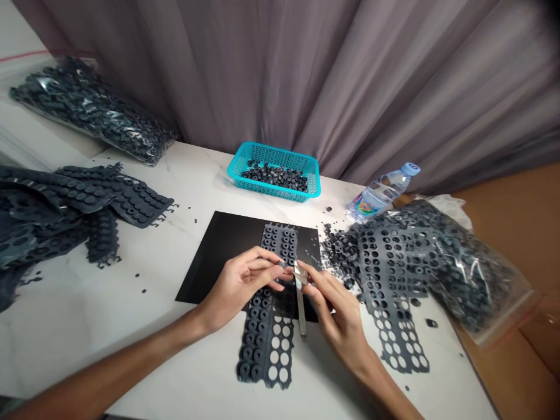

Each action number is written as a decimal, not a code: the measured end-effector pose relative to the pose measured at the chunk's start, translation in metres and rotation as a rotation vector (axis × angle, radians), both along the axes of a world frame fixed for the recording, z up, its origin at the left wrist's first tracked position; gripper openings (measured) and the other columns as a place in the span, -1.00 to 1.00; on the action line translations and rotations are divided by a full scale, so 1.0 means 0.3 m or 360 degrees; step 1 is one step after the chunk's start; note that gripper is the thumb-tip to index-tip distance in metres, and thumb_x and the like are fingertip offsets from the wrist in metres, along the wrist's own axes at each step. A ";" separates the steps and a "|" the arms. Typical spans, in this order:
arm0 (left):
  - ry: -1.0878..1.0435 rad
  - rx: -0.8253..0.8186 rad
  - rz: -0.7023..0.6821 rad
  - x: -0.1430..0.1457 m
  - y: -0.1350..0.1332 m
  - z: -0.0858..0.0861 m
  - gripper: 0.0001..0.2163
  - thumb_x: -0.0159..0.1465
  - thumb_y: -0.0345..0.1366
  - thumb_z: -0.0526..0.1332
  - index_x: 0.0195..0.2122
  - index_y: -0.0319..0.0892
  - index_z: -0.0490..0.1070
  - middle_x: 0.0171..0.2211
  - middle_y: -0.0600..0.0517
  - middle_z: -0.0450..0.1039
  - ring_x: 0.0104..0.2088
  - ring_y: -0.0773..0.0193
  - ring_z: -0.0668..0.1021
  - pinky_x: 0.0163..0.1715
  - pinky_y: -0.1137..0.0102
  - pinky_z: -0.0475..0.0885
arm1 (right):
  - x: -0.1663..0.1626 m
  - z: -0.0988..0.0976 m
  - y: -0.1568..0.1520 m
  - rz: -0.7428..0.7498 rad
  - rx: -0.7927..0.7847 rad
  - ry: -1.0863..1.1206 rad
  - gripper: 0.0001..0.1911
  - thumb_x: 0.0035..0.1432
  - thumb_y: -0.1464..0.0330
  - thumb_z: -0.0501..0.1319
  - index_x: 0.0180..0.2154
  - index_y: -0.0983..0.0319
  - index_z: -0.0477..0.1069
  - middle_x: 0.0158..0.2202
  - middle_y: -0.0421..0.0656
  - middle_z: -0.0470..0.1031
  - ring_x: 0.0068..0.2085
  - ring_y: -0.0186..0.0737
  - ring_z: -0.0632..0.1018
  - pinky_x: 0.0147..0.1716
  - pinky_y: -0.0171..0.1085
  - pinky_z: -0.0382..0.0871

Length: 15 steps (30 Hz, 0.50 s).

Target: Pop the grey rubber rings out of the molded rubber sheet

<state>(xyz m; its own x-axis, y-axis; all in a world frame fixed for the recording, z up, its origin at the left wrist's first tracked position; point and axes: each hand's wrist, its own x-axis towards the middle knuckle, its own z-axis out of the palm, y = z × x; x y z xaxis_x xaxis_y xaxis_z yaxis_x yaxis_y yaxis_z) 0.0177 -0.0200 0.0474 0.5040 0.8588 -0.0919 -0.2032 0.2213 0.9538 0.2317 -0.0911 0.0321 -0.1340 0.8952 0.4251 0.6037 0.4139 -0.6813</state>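
A dark grey rubber sheet of small round pieces lies across a black mat in front of me; several holes at its near end are punched out. My left hand is closed, pinching a small grey rubber piece just above the sheet. My right hand is closed on a thin metal tool, whose tip meets the pinched piece while its handle points toward me.
A teal basket of loose rubber rings stands behind the mat. Emptied sheets, loose rings and a clear bag of pieces lie right, beside a water bottle. More sheets and another bag lie left. A curtain hangs behind.
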 end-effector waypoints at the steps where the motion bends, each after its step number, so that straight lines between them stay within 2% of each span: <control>1: 0.0003 -0.0006 0.0012 0.002 -0.003 0.003 -0.75 0.38 -0.16 0.37 -0.10 -0.23 0.43 -0.19 -0.10 0.71 -0.11 0.10 0.74 -0.13 0.34 0.67 | -0.005 0.003 -0.001 0.0006 0.0016 -0.0001 -0.52 0.46 0.49 0.11 0.34 0.16 0.35 -0.15 -0.07 0.56 -0.28 -0.21 0.55 -0.32 -0.25 0.45; 7: 0.0039 0.0018 0.0035 -0.006 -0.014 0.000 -0.77 0.34 -0.19 0.40 -0.09 -0.22 0.52 -0.19 -0.07 0.71 -0.21 0.15 0.75 -0.14 0.36 0.67 | -0.008 0.001 -0.006 0.0022 0.0040 -0.0020 -0.50 0.44 0.54 0.13 0.33 0.13 0.36 -0.13 -0.05 0.57 -0.28 -0.19 0.55 -0.31 -0.22 0.44; 15: 0.0091 0.0111 0.0003 -0.018 -0.020 -0.016 -0.75 0.34 -0.21 0.41 -0.04 -0.23 0.57 -0.15 -0.10 0.71 -0.21 0.14 0.75 -0.07 0.31 0.67 | -0.003 0.012 0.002 0.0075 0.0194 -0.0082 -0.41 0.41 0.59 0.14 0.36 0.07 0.32 -0.11 -0.09 0.61 -0.29 -0.20 0.55 -0.32 -0.21 0.42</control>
<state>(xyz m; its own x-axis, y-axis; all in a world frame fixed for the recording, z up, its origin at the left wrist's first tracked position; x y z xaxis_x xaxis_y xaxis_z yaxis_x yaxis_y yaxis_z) 0.0122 -0.0261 0.0427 0.4980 0.8651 -0.0601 -0.1485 0.1533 0.9770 0.2306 -0.0904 0.0358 -0.1994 0.8293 0.5220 0.6147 0.5207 -0.5925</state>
